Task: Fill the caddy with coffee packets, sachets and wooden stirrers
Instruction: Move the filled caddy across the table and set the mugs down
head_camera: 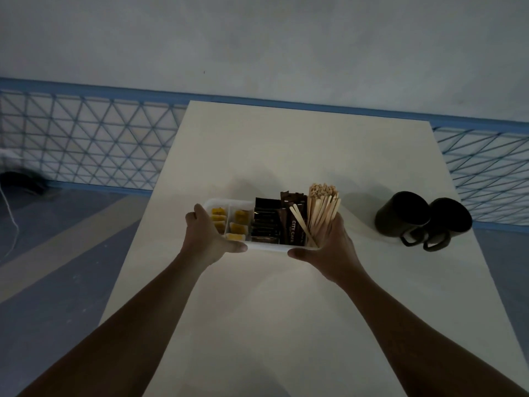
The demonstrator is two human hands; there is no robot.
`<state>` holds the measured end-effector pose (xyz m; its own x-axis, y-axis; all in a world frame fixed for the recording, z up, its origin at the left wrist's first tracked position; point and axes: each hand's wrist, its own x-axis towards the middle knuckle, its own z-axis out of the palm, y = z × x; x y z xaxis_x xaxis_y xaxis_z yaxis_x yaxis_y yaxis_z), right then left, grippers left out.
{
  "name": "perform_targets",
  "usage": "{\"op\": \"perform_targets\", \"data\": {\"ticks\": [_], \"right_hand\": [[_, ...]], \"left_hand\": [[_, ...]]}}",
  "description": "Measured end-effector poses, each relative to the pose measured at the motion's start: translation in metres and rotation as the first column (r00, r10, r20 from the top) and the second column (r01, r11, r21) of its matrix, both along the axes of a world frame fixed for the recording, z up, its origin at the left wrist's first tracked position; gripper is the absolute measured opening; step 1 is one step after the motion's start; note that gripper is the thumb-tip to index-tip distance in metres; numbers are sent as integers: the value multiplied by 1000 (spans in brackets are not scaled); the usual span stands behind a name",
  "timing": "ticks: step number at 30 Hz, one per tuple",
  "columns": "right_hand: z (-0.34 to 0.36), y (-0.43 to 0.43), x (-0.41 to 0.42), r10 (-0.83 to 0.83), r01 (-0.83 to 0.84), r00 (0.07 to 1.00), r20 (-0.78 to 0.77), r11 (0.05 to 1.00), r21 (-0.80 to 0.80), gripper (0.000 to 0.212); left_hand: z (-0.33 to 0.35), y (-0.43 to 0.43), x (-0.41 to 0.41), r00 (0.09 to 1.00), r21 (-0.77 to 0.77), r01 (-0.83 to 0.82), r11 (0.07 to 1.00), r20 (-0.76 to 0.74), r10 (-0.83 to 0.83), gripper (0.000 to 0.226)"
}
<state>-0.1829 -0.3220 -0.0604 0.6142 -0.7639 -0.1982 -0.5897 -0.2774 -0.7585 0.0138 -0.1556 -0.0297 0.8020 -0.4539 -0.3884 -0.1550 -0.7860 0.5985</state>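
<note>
A white caddy [267,247] sits in the middle of the table, gripped at both ends. My left hand [207,237] holds its left end, thumb along the front wall. My right hand [329,247] holds the right end the same way. Yellow sachets [239,224] fill the two left compartments. Black packets [264,222] and brown coffee packets [294,222] stand in the middle. A bundle of wooden stirrers [322,209] stands upright in the right compartment, and one stirrer leans across the brown packets.
Two black mugs [423,220] stand side by side on the white table [272,310] to the right of the caddy, handles facing me. The table's left edge drops to a blue floor. A blue lattice fence [94,141] runs behind.
</note>
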Motion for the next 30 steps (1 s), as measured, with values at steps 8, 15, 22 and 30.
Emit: {"op": "perform_targets", "data": {"ticks": [8,15,22,30], "right_hand": [[7,6,20,-71,70,997,26,997,24,108],[26,-20,63,-74,74,997,28,997,4,102],[42,-73,126,-46,46,999,19,998,-38,100],[38,-132,192,-49,52,997,56,997,-53,104]], "left_hand": [[-1,2,26,999,-76,24,997,37,-21,114],[6,-23,73,997,-126,42,991,76,-32,112],[12,-71,135,993,-160,48,986,112,-30,114],[12,-129,202,991,-149,40,988,133,-20,113]]}}
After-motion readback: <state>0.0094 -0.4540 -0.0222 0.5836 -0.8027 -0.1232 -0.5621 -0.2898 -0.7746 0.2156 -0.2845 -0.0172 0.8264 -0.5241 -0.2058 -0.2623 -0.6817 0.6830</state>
